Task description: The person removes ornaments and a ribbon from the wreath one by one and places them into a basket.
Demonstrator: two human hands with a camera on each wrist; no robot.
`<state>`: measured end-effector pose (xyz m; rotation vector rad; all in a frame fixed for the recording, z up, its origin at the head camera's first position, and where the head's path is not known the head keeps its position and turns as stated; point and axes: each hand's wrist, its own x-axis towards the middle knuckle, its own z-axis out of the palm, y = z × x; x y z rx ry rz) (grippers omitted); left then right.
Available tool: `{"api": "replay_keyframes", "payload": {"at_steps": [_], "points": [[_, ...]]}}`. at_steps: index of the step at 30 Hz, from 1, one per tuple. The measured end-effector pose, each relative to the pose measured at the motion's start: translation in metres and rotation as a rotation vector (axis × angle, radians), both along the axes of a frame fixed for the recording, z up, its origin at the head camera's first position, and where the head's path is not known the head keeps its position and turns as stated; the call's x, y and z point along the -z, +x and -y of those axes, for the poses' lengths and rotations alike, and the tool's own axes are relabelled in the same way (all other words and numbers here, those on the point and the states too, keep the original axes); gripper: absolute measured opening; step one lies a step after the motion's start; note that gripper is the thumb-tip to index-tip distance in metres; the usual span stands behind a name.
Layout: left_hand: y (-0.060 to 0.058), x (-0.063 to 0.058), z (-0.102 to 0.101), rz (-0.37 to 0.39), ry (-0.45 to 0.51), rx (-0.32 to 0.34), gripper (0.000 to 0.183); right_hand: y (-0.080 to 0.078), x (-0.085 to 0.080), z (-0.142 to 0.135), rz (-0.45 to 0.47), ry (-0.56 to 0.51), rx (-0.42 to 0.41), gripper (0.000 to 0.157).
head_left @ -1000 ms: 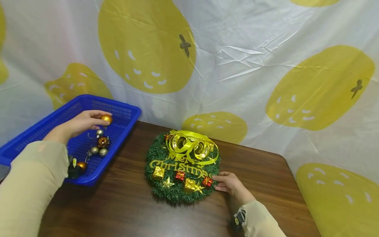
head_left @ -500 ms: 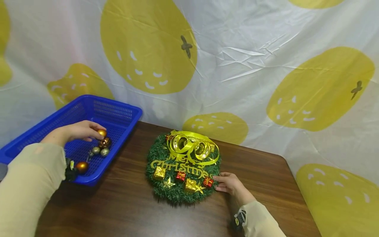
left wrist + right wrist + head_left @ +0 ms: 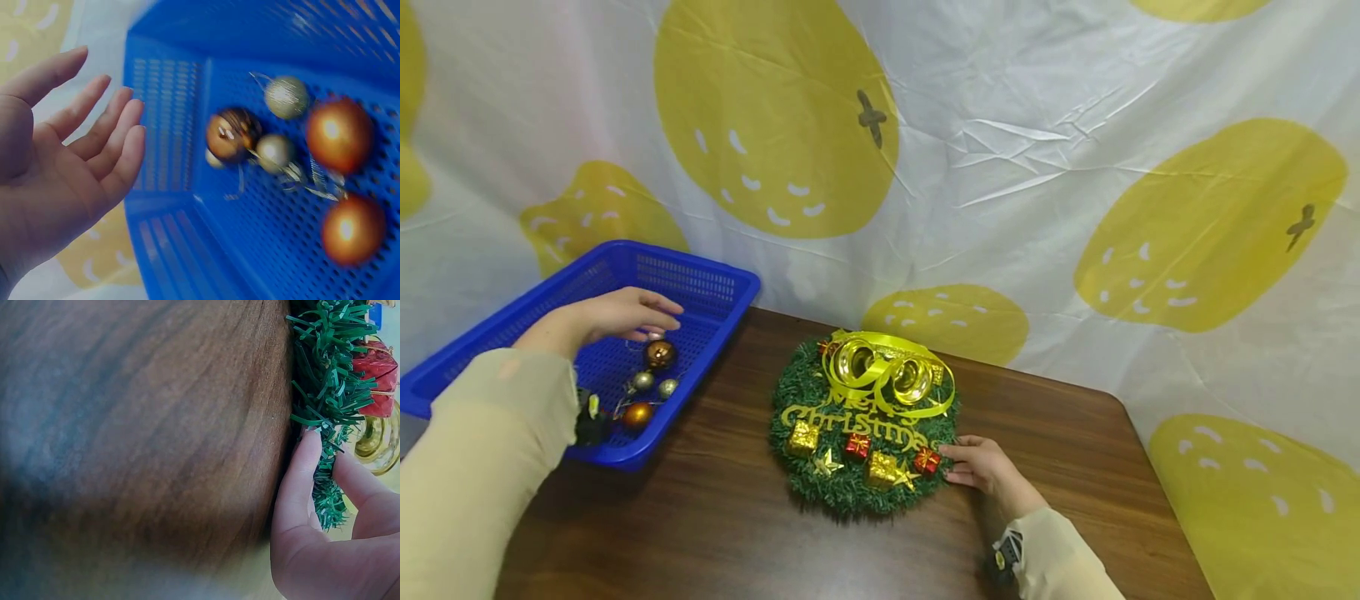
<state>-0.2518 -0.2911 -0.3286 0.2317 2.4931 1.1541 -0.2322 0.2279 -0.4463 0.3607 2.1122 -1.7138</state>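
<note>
My left hand (image 3: 617,315) hovers over the blue plastic basket (image 3: 730,308) with nothing in it. In the left wrist view its fingers are spread and slightly bent, palm visible. Below lie Christmas baubles: a shiny brown one (image 3: 232,135), small pale gold ones (image 3: 287,98), and two orange ones, the nearer orange bauble (image 3: 354,230) close to the other orange bauble (image 3: 340,134). On the table, a green Christmas wreath (image 3: 842,497) carries gold bells (image 3: 912,381), lettering and small gift boxes. My right hand (image 3: 988,472) pinches the wreath's right edge between thumb and fingers.
The brown wooden table (image 3: 737,533) bears the wreath near its middle and the basket at the left. A white curtain (image 3: 1000,208) with yellow fruit prints hangs close behind the table and along its right side.
My left hand lowered an orange bauble into the basket, let it go and rose a little. An orange bauble near the basket's front shifted right. The right hand and wreath stayed put.
</note>
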Motion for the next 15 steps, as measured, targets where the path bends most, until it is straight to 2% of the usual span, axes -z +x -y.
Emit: {"api": "replay_keyframes", "payload": {"at_steps": [3, 8, 12, 15], "points": [[-0.006, -0.007, -0.01, -0.033, 0.037, 0.006, 0.057, 0.001, 0.0, 0.0, -0.001, -0.002, 0.005, 0.069], [-0.015, -0.017, -0.033, -0.012, 0.136, 0.023, 0.058, 0.002, 0.0, 0.001, 0.0, -0.008, 0.008, 0.069], [-0.025, -0.018, -0.053, -0.005, 0.189, 0.039, 0.064, 0.002, 0.0, 0.001, -0.001, -0.013, 0.015, 0.069], [-0.032, -0.017, -0.068, -0.034, 0.227, 0.042, 0.067, 0.003, 0.001, 0.001, -0.002, -0.017, 0.021, 0.069]]}}
